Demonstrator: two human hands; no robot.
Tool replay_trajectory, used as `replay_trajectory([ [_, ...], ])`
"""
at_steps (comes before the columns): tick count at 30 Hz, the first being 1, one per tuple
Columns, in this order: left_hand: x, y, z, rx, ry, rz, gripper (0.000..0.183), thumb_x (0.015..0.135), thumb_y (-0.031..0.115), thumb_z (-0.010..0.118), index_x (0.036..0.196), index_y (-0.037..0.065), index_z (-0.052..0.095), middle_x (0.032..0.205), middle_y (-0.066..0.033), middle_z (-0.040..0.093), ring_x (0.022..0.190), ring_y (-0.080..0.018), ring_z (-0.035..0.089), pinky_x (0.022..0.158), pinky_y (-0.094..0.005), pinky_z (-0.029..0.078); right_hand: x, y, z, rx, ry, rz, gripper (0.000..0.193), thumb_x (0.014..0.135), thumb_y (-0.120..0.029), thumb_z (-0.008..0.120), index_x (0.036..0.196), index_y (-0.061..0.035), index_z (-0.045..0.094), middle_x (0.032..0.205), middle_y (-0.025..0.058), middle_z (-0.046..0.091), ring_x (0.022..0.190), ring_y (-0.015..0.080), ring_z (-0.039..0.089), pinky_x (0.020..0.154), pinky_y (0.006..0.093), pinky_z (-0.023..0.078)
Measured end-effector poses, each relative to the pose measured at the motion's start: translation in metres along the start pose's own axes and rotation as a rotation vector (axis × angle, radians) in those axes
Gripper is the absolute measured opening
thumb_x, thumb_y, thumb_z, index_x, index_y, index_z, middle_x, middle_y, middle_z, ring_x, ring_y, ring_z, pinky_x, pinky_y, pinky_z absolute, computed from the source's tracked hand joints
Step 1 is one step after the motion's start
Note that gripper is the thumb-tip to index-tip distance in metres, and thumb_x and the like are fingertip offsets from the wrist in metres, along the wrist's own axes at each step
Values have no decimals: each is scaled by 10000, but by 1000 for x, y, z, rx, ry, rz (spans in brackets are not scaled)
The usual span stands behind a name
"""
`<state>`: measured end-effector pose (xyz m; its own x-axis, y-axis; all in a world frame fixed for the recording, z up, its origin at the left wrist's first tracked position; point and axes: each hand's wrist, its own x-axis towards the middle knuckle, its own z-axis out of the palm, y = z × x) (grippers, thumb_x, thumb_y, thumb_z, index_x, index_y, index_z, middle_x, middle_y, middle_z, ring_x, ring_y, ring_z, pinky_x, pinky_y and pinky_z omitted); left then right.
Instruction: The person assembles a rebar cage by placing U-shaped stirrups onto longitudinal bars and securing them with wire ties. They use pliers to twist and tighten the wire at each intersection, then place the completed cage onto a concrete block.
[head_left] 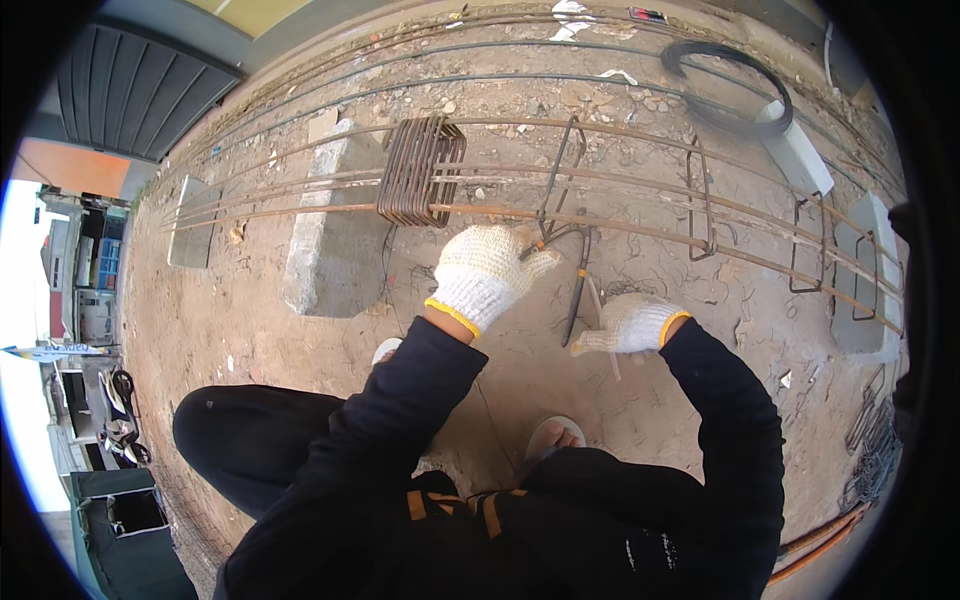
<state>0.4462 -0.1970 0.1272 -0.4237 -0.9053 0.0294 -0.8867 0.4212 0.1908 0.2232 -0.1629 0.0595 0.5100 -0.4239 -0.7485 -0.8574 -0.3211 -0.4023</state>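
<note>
My left hand (490, 268), in a white knit glove with a yellow cuff, is closed around one handle of a pair of pincers (577, 285). The tool's jaws lie up by the lower rusty steel bar, and its other dark handle hangs free toward me. Close to that handle is my right hand (632, 325), gloved the same way, thumb held apart and nothing visible in its grasp. Just above the left hand, a bent steel stirrup (558, 175) stands around the long bars (630, 231). Whether the pincers touch it, I cannot tell.
A tight bundle of stirrups (420, 172) hangs on the bars at left. Concrete blocks (335, 250) support the bars, another block (868, 270) at far right. Further stirrups (697, 200) are spaced rightward. A black wire coil (765, 125) lies behind; wire scraps (872, 465) lie lower right.
</note>
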Motion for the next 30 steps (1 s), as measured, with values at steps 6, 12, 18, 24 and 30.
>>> replay_trajectory([
  [6,48,-63,-140,404,-228,173,745,810,618,651,1340,102,564,1278,-202,591,1188,-338,570,1013,-455,440,-24,-21,-76,-93,1422,-88,448,932,-410,557,1211,-65,619,1070,215,658,986,388,637,878,483,501],
  [12,55,-126,-97,729,-293,575,1253,579,725,766,1538,107,251,1573,-199,258,1463,-360,239,1205,-517,132,44,-4,-132,-449,1292,62,643,979,-449,475,1445,-15,387,1397,220,502,1316,383,448,1136,484,284],
  [18,44,-179,-49,428,-171,576,1322,559,745,756,1530,30,217,1573,-220,242,1470,-376,215,1186,-539,154,59,-15,-144,-363,1137,34,567,983,-400,480,1381,4,463,1366,226,523,1254,384,494,1104,507,314],
  [24,39,-186,-45,267,-111,530,1330,562,768,734,1523,7,217,1563,-242,240,1467,-401,201,1180,-550,155,47,-51,-154,-598,1201,223,706,889,-493,596,1403,-31,454,1408,205,487,1278,380,464,1106,535,281],
  [30,46,-174,-49,243,-14,540,1350,556,817,692,1485,-62,261,1536,-279,270,1438,-405,256,1158,-530,224,59,-122,-168,-304,943,-99,1139,687,-596,760,1529,-47,223,1514,228,357,1406,385,330,1162,530,211],
])
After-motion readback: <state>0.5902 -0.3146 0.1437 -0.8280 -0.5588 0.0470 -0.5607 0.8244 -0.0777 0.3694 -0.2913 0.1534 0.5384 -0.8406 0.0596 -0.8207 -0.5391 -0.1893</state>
